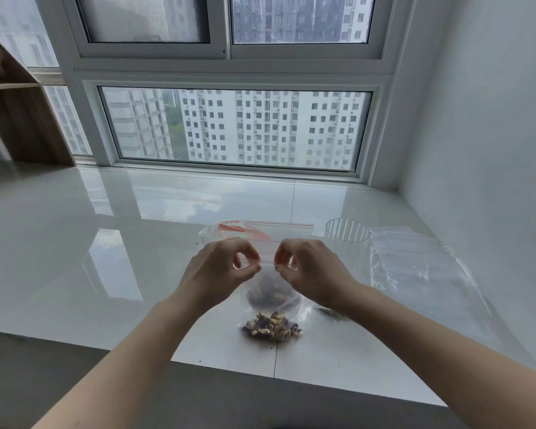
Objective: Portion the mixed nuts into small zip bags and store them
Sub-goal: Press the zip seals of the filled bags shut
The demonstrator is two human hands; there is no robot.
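Mixed nuts [271,327], brown and beige, sit heaped in the bottom of a small clear plastic zip bag [273,292] held upright over the glossy white tiled worktop [75,243], near its front edge. At the far left stands a brown wooden shelf unit [16,119]. The left hand [220,270] has its grip narrowed to a pinch, thumb and forefinger closed on the bag's top strip at its left end. The right hand [310,270] pinches the same strip at its right end, so the bag's top stretches between the two hands. Behind the hands lies a clear flat zip bag with a red seal line [260,227]. Further right stands a clear ribbed plastic cup [347,239], and beside it lie more clear flat zip bags [415,274] near the white wall.
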